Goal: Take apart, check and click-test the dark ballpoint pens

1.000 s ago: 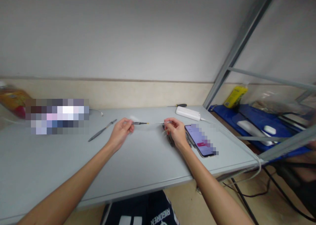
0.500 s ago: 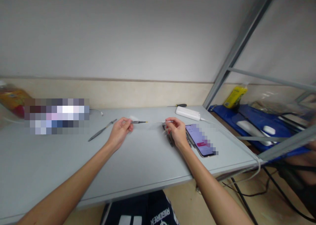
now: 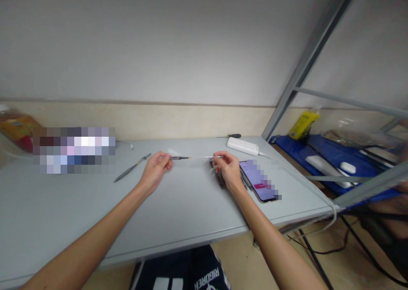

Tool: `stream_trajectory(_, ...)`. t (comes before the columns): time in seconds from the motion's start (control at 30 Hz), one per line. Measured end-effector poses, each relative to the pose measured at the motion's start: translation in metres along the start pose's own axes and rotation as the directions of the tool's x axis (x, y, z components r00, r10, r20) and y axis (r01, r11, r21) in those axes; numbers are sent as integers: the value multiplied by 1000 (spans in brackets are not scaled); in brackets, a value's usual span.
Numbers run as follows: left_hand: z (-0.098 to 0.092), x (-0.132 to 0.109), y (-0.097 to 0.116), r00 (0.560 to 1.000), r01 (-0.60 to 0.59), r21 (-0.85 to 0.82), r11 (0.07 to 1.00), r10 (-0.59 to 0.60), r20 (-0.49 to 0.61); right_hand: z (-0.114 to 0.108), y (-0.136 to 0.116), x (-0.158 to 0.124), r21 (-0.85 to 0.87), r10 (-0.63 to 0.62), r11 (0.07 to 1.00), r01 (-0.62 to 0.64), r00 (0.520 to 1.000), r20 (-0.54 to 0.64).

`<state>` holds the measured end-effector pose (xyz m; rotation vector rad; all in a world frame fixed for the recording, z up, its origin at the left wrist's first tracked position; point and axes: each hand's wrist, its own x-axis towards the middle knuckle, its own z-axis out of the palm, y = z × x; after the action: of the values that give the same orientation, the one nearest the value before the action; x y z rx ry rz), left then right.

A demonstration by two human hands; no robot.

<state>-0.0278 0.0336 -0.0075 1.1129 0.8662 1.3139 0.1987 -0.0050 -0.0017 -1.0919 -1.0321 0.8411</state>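
Here; left hand [image 3: 156, 170] — pinching tapered dark barrel [image 3: 180, 158]; right hand [image 3: 227, 169] — pinching slender rod [image 3: 205, 157]

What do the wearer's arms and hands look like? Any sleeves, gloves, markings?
Left hand and right hand: bare, no gloves. Forearms slim, no sleeves, watches or cables visible. Dark garment at the lap has white blocks and white lettering, apparently RIGORER.
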Motion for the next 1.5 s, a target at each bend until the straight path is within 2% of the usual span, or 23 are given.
stream_trajectory(0.47,5,-5,1,994,68,1,998,-68,81,6,-5,-6,-174,-36,982,70,981,189)
stream_trajectory(0.83,5,-4,0,981,150,-31,988,-145,129,8,-6,-8,-207,-45,975,85,981,188)
stream_trajectory(0.97,3,-3,-3,975,165,-45,985,-156,160,8,-3,-9,-203,-14,977,59,976,216)
stream_trajectory(1.17,2,-3,-4,978,173,-45,984,-166,124,9,-2,-10,-218,-3,974,57,971,240)
stream_trajectory(1.3,2,-5,-2,975,157,-1,988,-155,159,8,-5,-11,-288,-39,952,107,972,230)
stream_trajectory(1.43,4,-7,0,972,155,18,988,-155,175,6,-7,-12,-404,-97,895,190,966,239)
stream_trajectory(1.5,5,-8,0,972,152,19,988,-153,180,5,-7,-12,-462,-89,866,192,968,235)
